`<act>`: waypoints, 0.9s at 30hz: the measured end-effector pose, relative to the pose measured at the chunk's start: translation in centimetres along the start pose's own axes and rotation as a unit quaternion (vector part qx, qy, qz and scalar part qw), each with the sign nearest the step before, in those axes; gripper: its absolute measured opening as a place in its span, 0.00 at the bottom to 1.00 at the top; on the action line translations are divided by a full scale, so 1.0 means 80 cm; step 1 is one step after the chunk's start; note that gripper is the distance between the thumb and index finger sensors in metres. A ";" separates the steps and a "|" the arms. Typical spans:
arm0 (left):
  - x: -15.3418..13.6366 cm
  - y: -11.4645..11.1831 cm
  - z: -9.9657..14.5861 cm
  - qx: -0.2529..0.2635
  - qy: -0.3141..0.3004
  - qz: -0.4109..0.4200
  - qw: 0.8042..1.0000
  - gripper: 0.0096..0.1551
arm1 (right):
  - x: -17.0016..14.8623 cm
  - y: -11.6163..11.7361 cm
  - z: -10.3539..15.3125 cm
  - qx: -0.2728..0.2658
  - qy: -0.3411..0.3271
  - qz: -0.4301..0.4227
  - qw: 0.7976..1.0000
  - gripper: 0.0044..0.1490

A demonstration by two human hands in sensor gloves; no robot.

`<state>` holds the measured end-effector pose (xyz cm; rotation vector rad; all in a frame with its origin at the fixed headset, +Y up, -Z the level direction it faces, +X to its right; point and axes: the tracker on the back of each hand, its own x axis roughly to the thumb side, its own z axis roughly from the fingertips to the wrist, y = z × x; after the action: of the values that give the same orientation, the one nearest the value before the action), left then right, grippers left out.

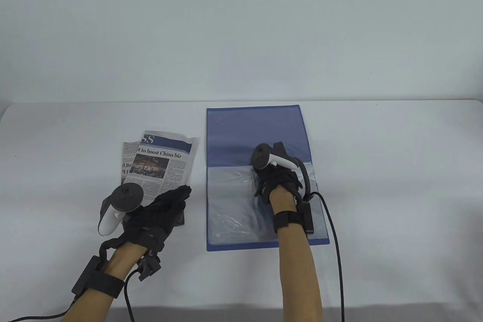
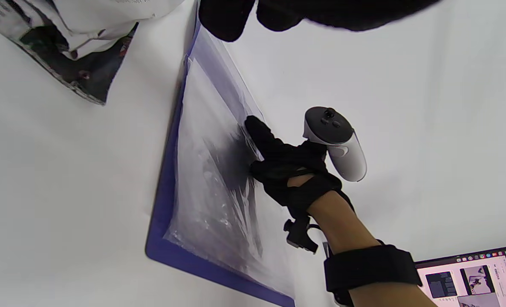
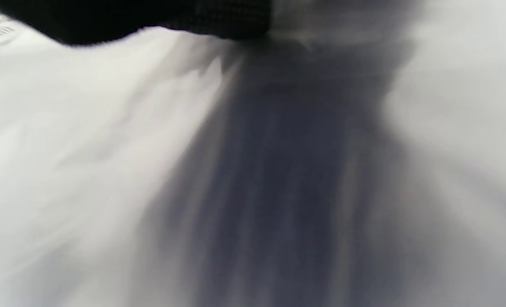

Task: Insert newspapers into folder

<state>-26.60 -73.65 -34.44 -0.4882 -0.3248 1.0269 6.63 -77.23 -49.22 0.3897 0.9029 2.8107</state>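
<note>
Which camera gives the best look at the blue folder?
The table view: the whole open folder lies flat, with the right hand on its clear sleeve. The left wrist view shows one corner and the sleeve at a slant. The right wrist view is only blur.

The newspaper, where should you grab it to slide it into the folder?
Judging by its pose, pinch the newspaper at its near bottom edge, where the left hand already grips it, leaving the far end free to enter the folder pocket the right hand works open.
</note>
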 end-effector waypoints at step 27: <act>0.001 0.009 0.012 0.062 -0.009 0.006 0.998 0.43 | 0.123 0.062 0.108 -0.096 -0.123 0.000 0.988 0.24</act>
<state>-27.51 -73.10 -34.02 -0.3703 -0.2721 1.0556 -0.59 -74.18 -37.58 0.6860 0.5744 2.7371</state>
